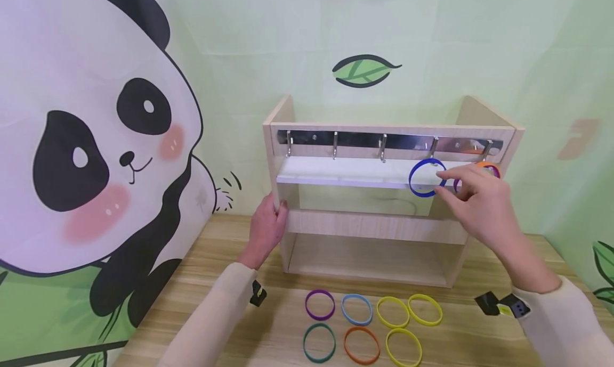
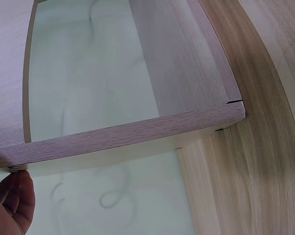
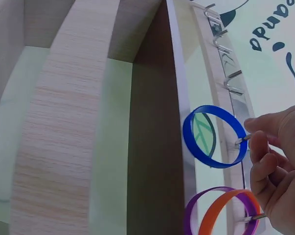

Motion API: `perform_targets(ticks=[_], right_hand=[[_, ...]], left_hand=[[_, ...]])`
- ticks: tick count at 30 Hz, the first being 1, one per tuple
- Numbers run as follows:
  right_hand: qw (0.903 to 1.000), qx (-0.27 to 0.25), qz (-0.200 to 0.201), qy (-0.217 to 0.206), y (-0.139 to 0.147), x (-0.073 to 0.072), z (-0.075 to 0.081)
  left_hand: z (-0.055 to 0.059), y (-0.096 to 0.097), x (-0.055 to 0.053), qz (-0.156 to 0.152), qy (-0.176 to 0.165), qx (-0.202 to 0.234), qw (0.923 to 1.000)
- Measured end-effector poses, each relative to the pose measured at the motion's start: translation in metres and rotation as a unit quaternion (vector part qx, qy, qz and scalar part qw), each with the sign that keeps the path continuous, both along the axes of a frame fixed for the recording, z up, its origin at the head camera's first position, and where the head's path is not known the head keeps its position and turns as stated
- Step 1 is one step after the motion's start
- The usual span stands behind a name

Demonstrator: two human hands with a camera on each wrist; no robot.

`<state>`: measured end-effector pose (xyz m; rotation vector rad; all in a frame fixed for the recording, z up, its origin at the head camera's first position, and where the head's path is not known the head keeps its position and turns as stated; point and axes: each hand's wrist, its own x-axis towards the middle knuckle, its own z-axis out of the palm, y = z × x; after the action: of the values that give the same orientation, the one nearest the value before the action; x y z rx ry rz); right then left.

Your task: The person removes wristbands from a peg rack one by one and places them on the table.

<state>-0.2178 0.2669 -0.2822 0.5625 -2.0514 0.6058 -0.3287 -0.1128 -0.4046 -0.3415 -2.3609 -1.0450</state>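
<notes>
A small wooden shelf unit (image 1: 374, 226) stands on the table, with a metal strip of several hooks (image 1: 384, 143) across its top. My left hand (image 1: 266, 226) grips its left side panel; in the left wrist view, curled fingers (image 2: 22, 200) show at the panel's edge. At the second hook from the right, my right hand (image 1: 484, 202) pinches the edge of a blue silicone wristband (image 1: 416, 188). The right wrist view shows the hook's tip by that band's edge. An orange wristband (image 3: 220, 210) and a purple wristband (image 3: 190, 215) hang on the rightmost hook, partly behind my hand.
Loose wristbands lie on the table in front of the unit: purple (image 1: 307, 308), light blue (image 1: 343, 308), green (image 1: 304, 345), orange (image 1: 346, 345) and several yellow ones (image 1: 387, 345). A white shelf board (image 1: 345, 171) sits just below the hooks. A panda backdrop (image 1: 96, 143) stands at the left.
</notes>
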Motion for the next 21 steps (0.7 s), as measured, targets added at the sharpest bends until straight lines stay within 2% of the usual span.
perform_targets(ticks=[4, 10, 15, 21], right_hand=[[0.9998, 0.001, -0.020, -0.008, -0.003, -0.003, 0.009], [0.9974, -0.004, -0.039, -0.060, -0.006, -0.004, 0.022], [0.9952, 0.015, -0.052, -0.082, -0.008, -0.006, 0.032], [0.9914, 0.030, -0.060, -0.112, -0.009, -0.010, 0.037]], left_hand=[[0.000, 0.000, 0.000, 0.000, 0.000, 0.000, 1.0000], [0.000, 0.000, 0.000, -0.001, 0.001, -0.001, 1.0000], [0.000, 0.000, 0.000, -0.002, 0.001, 0.001, 1.0000], [-0.001, 0.000, -0.001, 0.000, -0.001, 0.001, 1.0000]])
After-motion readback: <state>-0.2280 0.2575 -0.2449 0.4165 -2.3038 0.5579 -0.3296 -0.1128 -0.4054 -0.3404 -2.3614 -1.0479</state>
